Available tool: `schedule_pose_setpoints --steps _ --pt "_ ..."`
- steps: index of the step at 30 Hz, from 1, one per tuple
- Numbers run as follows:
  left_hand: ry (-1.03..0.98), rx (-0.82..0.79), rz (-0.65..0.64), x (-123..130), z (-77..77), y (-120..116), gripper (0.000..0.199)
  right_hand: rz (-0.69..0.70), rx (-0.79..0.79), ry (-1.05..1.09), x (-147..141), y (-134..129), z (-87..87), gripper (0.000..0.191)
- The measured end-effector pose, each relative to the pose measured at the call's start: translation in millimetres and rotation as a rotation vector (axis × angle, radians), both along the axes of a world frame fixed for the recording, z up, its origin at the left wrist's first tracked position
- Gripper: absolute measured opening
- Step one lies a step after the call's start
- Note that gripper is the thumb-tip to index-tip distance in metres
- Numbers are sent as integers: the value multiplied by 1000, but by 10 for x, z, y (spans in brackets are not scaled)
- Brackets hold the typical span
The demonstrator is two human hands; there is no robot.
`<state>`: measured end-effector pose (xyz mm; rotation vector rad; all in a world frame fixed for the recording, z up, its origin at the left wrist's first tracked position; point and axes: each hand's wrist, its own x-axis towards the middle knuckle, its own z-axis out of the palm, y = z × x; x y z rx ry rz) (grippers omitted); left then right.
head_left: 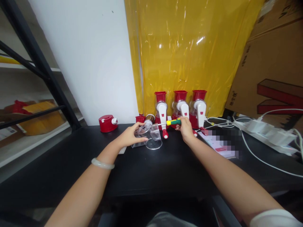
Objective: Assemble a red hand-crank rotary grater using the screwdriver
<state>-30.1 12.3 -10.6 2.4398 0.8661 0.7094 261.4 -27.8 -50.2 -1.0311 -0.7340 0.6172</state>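
Note:
My left hand (pixel 133 135) is closed around a clear plastic grater housing (pixel 155 134), which lies tilted on the black table with its round opening low and to the right. In my right hand (pixel 187 129) is a screwdriver (pixel 174 122) with a green and yellow handle. Its metal shaft points left, and the tip meets or overlaps the upper right part of the housing; exact contact cannot be made out. Just behind the housing sits a grater drum (pixel 150 119) with a gold-coloured perforated surface. A red part (pixel 140 118) stands beside it, partly hidden by my left hand.
Several red and white rotary graters, one here (pixel 181 108), stand along the back. A red base (pixel 108 123) with a white knob sits at the left. To the right lie a phone (pixel 217 145) and a white power strip (pixel 270 135) with cables. Shelving (pixel 47 75) borders the left.

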Motion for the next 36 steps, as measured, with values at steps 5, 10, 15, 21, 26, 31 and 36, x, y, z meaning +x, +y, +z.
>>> schedule_pose_setpoints --steps 5,10,15,21,26,31,36 --pt "5 6 -6 -7 -15 19 77 -12 -19 7 -14 -14 7 15" --pt "18 12 -5 -8 -20 25 78 6 -26 40 -14 -9 5 10" --pt "14 21 -1 -3 -17 19 78 -8 -37 34 -6 -1 -5 11" --pt "12 26 -6 -9 -30 42 77 -21 -48 28 -15 -9 11 9" --pt "15 26 -5 -9 -31 42 77 -38 -61 4 -7 -5 5 15" --pt "14 29 -3 -12 -36 43 77 -58 -54 -37 -10 -6 1 25" --pt "12 22 -15 -9 -36 44 77 -87 -23 -66 -26 -27 18 26"
